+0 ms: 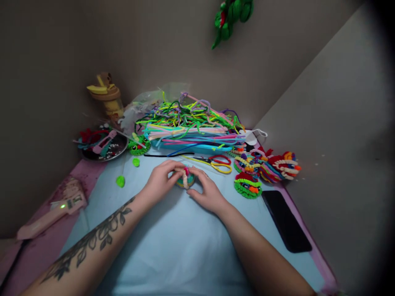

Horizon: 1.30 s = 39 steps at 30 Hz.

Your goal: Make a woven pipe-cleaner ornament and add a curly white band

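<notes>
Dead centre, the left hand (162,177) and right hand (207,190) cover the sides of the little woolly toy (185,180), so its full shape can't be made out! Up towards one o'clock, the green toy (236,11) gets sliced by the top edge. Down at eight, the black cord (14,262) runs out of view. Over at ten, the cup (108,93) is a blur; at nine, the beads (112,152) are too tiny to count.

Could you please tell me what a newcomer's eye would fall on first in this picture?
Probably the bright heap of fuzzy strips at the back of the blue cloth, vivid against the drab wall. Next, perhaps, the left hand and right hand, holding a small colourful piece near the centre. The green figure at the top edge also stands out.
</notes>
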Tool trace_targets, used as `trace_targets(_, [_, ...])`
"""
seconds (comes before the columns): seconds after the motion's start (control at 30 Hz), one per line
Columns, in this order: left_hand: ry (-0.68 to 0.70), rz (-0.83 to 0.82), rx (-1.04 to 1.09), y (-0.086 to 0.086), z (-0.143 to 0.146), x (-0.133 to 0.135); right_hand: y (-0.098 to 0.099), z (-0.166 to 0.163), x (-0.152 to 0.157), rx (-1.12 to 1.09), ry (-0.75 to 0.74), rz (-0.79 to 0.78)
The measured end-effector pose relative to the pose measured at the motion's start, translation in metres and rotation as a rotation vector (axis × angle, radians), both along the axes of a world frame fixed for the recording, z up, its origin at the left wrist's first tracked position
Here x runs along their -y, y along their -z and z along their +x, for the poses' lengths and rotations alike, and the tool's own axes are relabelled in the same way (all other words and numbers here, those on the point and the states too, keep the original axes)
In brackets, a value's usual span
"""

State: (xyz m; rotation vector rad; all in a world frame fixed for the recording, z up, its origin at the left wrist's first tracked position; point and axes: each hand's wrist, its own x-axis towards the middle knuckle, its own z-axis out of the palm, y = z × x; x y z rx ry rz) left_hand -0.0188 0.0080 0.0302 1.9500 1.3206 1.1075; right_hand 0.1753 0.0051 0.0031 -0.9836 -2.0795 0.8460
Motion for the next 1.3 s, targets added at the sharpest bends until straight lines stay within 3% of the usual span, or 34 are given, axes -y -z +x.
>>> trace_targets(0.1, [0.014,-0.05,0.01,0.002,0.0,-0.012,0.006,-0.01,-0.001,-0.041,0.079,0.011])
trace_targets(0.23, [-0.027,-0.253,0.224,0.011,0.002,-0.018,0.015,-0.02,-0.002,-0.054,0.201,0.048])
trace_targets(0.37, [-0.074,-0.298,0.297,0.013,0.003,-0.014,0.015,-0.021,0.0,-0.077,0.244,0.058])
trace_targets(1.03, [-0.179,-0.364,0.355,0.013,0.012,-0.011,0.013,-0.014,0.001,-0.035,0.057,0.205])
trace_targets(1.3, [-0.209,-0.228,0.19,0.025,0.013,-0.012,0.008,-0.011,0.0,-0.084,0.047,0.137])
